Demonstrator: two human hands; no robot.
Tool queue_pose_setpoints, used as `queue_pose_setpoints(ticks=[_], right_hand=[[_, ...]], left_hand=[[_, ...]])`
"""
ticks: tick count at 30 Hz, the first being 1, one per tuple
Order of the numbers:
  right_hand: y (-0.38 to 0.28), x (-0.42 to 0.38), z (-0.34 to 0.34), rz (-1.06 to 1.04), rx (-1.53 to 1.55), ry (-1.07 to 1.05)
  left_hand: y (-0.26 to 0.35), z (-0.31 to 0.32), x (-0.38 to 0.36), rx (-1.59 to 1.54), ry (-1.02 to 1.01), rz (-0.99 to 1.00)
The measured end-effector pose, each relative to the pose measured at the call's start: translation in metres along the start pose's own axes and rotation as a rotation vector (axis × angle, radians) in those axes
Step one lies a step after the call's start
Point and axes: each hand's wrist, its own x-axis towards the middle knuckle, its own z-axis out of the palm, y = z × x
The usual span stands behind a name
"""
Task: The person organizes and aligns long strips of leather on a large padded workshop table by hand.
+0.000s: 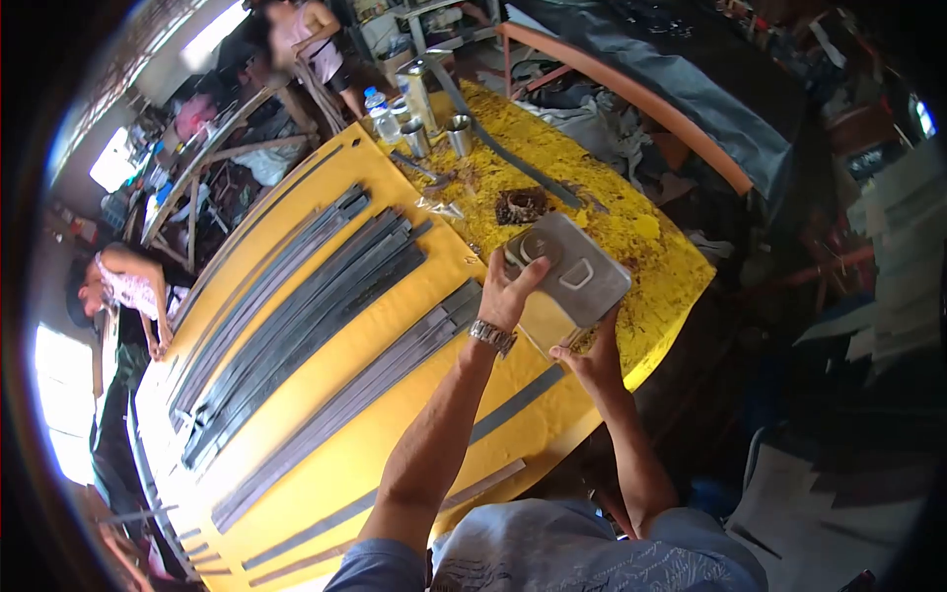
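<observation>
A rectangular metal can [595, 286] is held tilted above the near right part of the table, its top turned toward me. On that top are a round lid [541, 247] and a small handle [577, 277]. My left hand [510, 289], with a metal watch at the wrist, grips around the round lid. My right hand [592, 357] holds the can from its lower edge. Whether the lid is loose or tight cannot be seen. Just beyond the can, a dark, crusted square patch [521, 205] lies on the stained yellow surface.
Long dark strips [316, 326] lie in bundles across the yellow table [414, 380]. At the far end stand metal cups [460, 136], a water bottle [381, 116] and a tall can [415, 94]. One person [128, 286] works at the left edge; another [306, 44] stands farther back.
</observation>
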Motion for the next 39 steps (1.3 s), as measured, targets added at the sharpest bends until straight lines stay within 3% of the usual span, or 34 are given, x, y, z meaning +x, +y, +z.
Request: queue_pose_setpoints(ticks=[1,4,6,8,12,13,16,17,19,21,24,26,29,30,32,33,35,37,39], right_hand=[[-0.001,0.003,-0.004,0.103,0.135,-0.035],[0.003,0.016,-0.012,0.179,0.033,-0.057],[-0.006,0.026,-0.020,0.154,0.018,-0.017],[-0.013,0.044,-0.029,0.067,-0.054,-0.021],[-0.004,0.076,-0.035,0.128,-0.132,-0.005],[-0.010,0.082,-0.037,0.106,-0.020,-0.029],[0.033,0.095,-0.029,0.144,-0.009,-0.025],[0.020,0.095,-0.027,0.116,-0.122,-0.014],[0.031,0.098,-0.023,0.001,-0.028,-0.019],[0.032,0.097,-0.019,-0.039,0.033,-0.041],[0.049,0.090,-0.023,-0.056,-0.055,-0.014],[0.083,0.084,-0.026,-0.104,-0.140,-0.055],[0.064,0.041,-0.023,0.011,-0.166,0.008],[0.061,0.027,-0.019,0.004,-0.196,0.005],[0.058,-0.001,-0.009,-0.040,-0.271,-0.067],[0.040,-0.011,0.007,-0.073,-0.262,-0.116],[0.004,-0.051,0.038,-0.008,-0.299,-0.232],[-0.013,-0.083,0.073,-0.086,-0.332,-0.332],[-0.049,-0.126,0.120,-0.158,-0.322,-0.448]], left_hand=[[0.001,0.003,0.004,0.060,-0.023,0.020],[0.020,0.015,0.009,0.074,-0.013,0.018],[-0.009,0.019,0.029,0.034,0.032,0.220],[0.021,0.025,0.030,0.035,0.005,0.138],[0.001,0.031,0.069,0.020,0.043,0.061],[0.008,0.038,0.071,-0.052,-0.017,0.046],[-0.001,0.045,0.086,-0.218,-0.041,0.026],[-0.002,0.043,0.085,-0.166,-0.031,0.002],[-0.003,0.042,0.090,-0.110,-0.006,-0.001],[-0.013,0.038,0.091,0.174,0.082,0.100],[-0.050,0.015,0.077,0.218,0.201,0.287],[-0.040,-0.024,0.030,0.330,0.139,0.237],[-0.029,-0.104,-0.048,0.384,-0.023,0.062],[-0.026,-0.131,-0.078,0.382,0.055,0.059],[-0.014,-0.177,-0.141,0.248,-0.016,-0.033],[-0.001,-0.201,-0.173,0.241,0.042,-0.027],[0.031,-0.243,-0.242,-0.029,-0.033,-0.148],[0.063,-0.282,-0.313,-0.221,-0.067,-0.020],[0.102,-0.316,-0.390,-0.347,-0.210,0.278]])
